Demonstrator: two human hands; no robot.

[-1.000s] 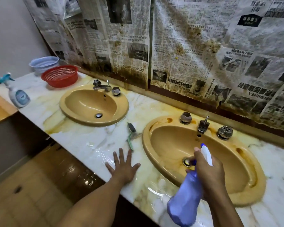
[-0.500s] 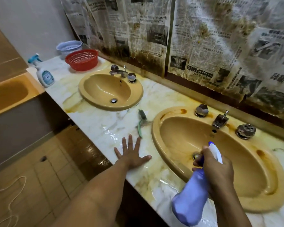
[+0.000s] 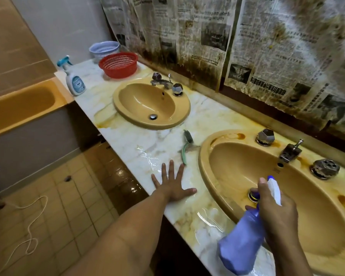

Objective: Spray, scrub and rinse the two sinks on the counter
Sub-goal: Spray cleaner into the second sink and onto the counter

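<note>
While our left hand lies flat, fingers spread, on the wet marble counter, our right hand grips the purple spray bottle over the near sink; far sink well apart.

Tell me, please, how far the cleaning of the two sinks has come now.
Done: nothing clearly; the near sink shows orange stains on its rim. In hand: the right hand holds the purple spray bottle, pointed into that sink, while the left hand lies flat on the wet counter. Left: scrubbing with the brush lying between the sinks, rinsing, and apparently the whole far sink.
</note>
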